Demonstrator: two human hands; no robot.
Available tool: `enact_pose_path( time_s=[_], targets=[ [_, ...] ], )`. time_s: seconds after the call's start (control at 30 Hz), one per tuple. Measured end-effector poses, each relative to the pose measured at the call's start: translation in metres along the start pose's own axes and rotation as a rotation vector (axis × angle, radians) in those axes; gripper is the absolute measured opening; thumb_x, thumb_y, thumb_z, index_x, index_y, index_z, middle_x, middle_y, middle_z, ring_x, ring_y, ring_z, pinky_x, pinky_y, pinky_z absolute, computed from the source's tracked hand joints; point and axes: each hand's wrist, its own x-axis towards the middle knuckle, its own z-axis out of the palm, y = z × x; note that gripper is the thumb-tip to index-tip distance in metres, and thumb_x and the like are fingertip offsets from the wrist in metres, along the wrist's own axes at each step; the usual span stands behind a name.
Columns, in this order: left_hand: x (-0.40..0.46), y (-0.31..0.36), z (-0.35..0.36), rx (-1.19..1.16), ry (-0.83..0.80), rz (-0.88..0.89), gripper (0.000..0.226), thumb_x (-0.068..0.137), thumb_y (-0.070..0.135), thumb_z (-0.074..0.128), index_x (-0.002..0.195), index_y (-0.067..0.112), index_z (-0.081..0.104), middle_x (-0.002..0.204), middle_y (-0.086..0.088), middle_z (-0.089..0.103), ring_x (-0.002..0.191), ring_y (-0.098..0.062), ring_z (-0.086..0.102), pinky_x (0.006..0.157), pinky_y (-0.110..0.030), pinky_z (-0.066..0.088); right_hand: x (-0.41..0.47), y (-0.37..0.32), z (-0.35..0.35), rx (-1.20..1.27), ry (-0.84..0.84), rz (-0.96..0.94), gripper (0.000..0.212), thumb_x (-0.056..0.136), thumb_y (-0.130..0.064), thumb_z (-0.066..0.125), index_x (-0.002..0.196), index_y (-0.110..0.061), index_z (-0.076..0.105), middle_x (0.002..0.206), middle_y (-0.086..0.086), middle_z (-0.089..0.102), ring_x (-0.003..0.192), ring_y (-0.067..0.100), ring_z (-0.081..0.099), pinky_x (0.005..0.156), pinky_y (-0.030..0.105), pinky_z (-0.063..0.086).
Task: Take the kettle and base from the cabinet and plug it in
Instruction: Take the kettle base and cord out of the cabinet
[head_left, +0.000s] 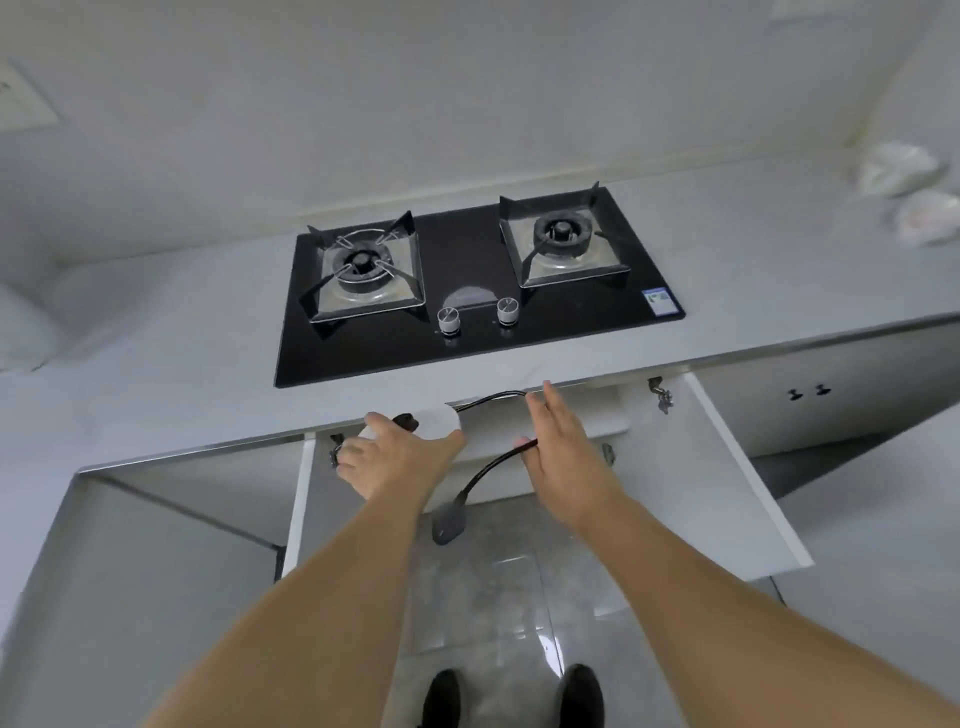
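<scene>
Grey countertop (753, 270) — black gas hob (467, 291) inset, white bags (898, 171) far right corner.

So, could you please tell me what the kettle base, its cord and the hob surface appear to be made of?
Kettle base: likely white plastic, smooth and matte, with no metallic glint.
Cord: black, probably rubber or PVC sheathed, since it bends in soft loops.
Hob surface: probably black glass, glossy with faint reflections.
</scene>
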Motion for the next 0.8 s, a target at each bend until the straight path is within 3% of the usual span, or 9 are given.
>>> enact_pose_path(
  time_s=[0.1, 0.2, 0.3, 0.33, 0.4, 0.47, 0.53, 0.63, 0.8],
  targets=[
    [0.008, -0.016, -0.032, -0.062, 0.076, 0.019, 0.09, 0.047, 0.08, 0.041, 0.107, 0.014, 0.033, 0.113, -0.019, 0.051, 0.109, -0.036, 0.042, 0.088, -0.042, 0.03, 0.005, -0.035, -0.007, 0.015, 0.01, -0.043, 0.055, 0.101, -0.032, 0.033, 0.151, -0.015, 0.016, 0.162, 0.001, -0.003, 0.149, 0.017, 0.003, 0.12, 0.033, 0.016],
    [0.031, -0.049, -0.064, -0.097, 0.14, 0.038, 0.101, 0.048, 0.082, 0.046, 0.119, 0.012, 0.033, 0.119, -0.022, 0.048, 0.114, -0.039, 0.041, 0.093, -0.043, 0.03, 0.012, -0.079, 0.005, 0.042, 0.042, -0.039, 0.054, 0.101, -0.027, 0.036, 0.151, -0.02, 0.018, 0.162, -0.001, -0.005, 0.148, 0.018, 0.004, 0.119, 0.033, 0.017],
    [0.06, -0.086, -0.099, -0.186, 0.208, 0.041, 0.106, 0.048, 0.079, 0.052, 0.127, 0.011, 0.031, 0.121, -0.022, 0.047, 0.115, -0.039, 0.04, 0.097, -0.044, 0.03, 0.022, -0.131, 0.026, 0.163, 0.102, 0.066, 0.048, 0.1, -0.028, 0.038, 0.147, -0.032, 0.029, 0.159, 0.006, 0.009, 0.145, 0.025, 0.017, 0.116, 0.037, 0.026],
    [0.071, -0.1, -0.111, -0.212, 0.24, 0.052, 0.107, 0.048, 0.079, 0.053, 0.128, 0.011, 0.031, 0.12, -0.022, 0.047, 0.115, -0.039, 0.04, 0.097, -0.044, 0.03, 0.026, -0.149, 0.034, 0.249, 0.109, 0.128, 0.047, 0.099, -0.024, 0.04, 0.144, -0.035, 0.033, 0.152, 0.007, 0.024, 0.138, 0.027, 0.031, 0.11, 0.037, 0.036],
    [0.098, -0.13, -0.138, -0.24, 0.3, 0.083, 0.108, 0.048, 0.079, 0.053, 0.129, 0.012, 0.03, 0.118, -0.021, 0.047, 0.113, -0.039, 0.04, 0.097, -0.043, 0.03, 0.035, -0.191, 0.054, 0.526, 0.092, 0.256, 0.054, 0.093, -0.008, 0.04, 0.14, -0.035, 0.04, 0.123, 0.0, 0.049, 0.105, 0.02, 0.054, 0.079, 0.031, 0.053],
    [0.121, -0.16, -0.162, -0.24, 0.344, 0.099, 0.107, 0.047, 0.079, 0.053, 0.128, 0.013, 0.03, 0.115, -0.019, 0.046, 0.111, -0.038, 0.04, 0.096, -0.043, 0.029, 0.04, -0.227, 0.073, 0.757, 0.046, 0.342, 0.065, 0.086, 0.005, 0.035, 0.138, -0.031, 0.045, 0.107, -0.006, 0.057, 0.083, 0.013, 0.056, 0.054, 0.02, 0.046],
    [0.142, -0.185, -0.183, -0.228, 0.352, 0.093, 0.107, 0.047, 0.079, 0.053, 0.129, 0.014, 0.028, 0.116, -0.018, 0.046, 0.111, -0.038, 0.04, 0.098, -0.043, 0.028, 0.046, -0.261, 0.087, 0.917, 0.046, 0.384, 0.063, 0.085, 0.007, 0.034, 0.137, -0.026, 0.048, 0.102, -0.005, 0.062, 0.083, 0.013, 0.059, 0.059, 0.019, 0.047],
    [0.167, -0.21, -0.203, -0.256, 0.347, 0.064, 0.105, 0.048, 0.078, 0.053, 0.129, 0.016, 0.027, 0.118, -0.019, 0.045, 0.114, -0.038, 0.038, 0.1, -0.042, 0.026, 0.063, -0.306, 0.095, 1.143, 0.048, 0.479, 0.054, 0.088, 0.003, 0.039, 0.131, -0.027, 0.054, 0.098, 0.001, 0.066, 0.072, 0.015, 0.064, 0.071, 0.031, 0.056],
    [0.207, -0.245, -0.224, -0.329, 0.37, -0.004, 0.106, 0.046, 0.079, 0.054, 0.128, 0.018, 0.027, 0.12, -0.018, 0.044, 0.114, -0.037, 0.038, 0.101, -0.042, 0.026, 0.106, -0.353, 0.102, 1.189, 0.097, 0.452, 0.058, 0.088, 0.006, 0.033, 0.131, -0.028, 0.054, 0.096, 0.008, 0.064, 0.053, 0.013, 0.057, 0.056, 0.025, 0.056]
  ],
)
